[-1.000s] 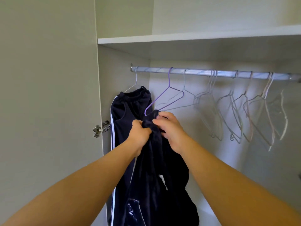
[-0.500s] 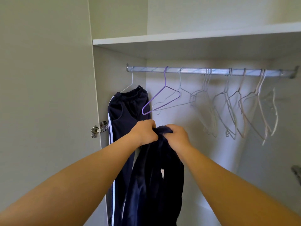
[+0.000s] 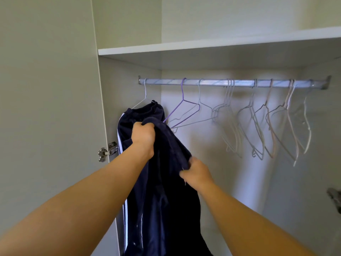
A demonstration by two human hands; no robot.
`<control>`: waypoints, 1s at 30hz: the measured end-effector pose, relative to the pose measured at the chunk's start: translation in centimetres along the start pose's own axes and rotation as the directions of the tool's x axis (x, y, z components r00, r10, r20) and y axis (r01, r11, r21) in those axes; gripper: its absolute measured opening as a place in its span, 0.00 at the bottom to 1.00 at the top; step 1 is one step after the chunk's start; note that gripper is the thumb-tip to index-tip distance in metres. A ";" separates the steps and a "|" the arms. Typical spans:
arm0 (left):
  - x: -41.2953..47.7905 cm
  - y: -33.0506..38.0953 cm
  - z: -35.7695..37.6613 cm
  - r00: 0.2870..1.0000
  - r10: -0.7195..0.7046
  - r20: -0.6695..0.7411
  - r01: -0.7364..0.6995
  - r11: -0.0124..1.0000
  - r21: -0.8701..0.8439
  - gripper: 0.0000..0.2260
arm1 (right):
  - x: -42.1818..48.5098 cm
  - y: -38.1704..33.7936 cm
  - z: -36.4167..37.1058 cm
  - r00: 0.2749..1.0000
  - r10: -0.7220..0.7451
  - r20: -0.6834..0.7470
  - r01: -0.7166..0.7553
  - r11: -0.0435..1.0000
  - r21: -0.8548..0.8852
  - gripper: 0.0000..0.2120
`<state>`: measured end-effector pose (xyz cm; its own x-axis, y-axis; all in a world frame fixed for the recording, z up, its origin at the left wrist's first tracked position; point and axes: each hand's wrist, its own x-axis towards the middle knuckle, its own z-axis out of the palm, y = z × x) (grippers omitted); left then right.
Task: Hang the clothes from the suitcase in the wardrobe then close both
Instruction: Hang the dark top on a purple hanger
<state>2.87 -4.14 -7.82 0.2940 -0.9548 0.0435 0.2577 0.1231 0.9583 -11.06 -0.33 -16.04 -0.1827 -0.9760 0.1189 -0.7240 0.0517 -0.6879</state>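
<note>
Dark navy garment (image 3: 166,182) before open wardrobe (image 3: 221,47)

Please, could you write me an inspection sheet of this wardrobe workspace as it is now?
Surface: white shelf above a metal rail.
Job's things: dark garment held before the wardrobe, not yet hung; striped trousers hang at the rail's left end; purple hanger beside them.
Clutter: nothing seen.
Hands: left hand grips the garment's top; right hand grips it lower.
Cables: nothing seen.
Surroundings: pale hangers along the rail; open door, hinge at left.

Dark navy garment (image 3: 166,200) soft velvety cloth; rail (image 3: 230,83) shiny metal; shelf (image 3: 203,47) matt, smooth.
</note>
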 end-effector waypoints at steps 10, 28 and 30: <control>3.8 -0.8 -0.5 0.999 0.008 0.043 -0.027 0.883 0.468 0.16 | 3.4 2.0 -2.5 0.977 0.185 -0.109 -0.132 0.917 0.376 0.12; 18.6 0.2 0.1 0.917 -0.203 0.344 0.082 0.938 0.336 0.13 | 18.5 -12.7 3.3 0.956 -0.072 -0.283 0.180 0.908 0.378 0.12; 20.9 0.0 0.5 0.904 -0.217 0.369 0.082 0.933 0.349 0.13 | 21.3 -14.0 3.8 0.949 -0.051 -0.312 0.161 0.928 0.337 0.14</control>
<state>8.56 -24.27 -6.73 -0.1295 -0.9895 -0.0647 -0.0566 -0.0578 0.9967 -2.34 -22.68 -6.58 -0.3441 -0.8625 0.3711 -0.4764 -0.1802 -0.8606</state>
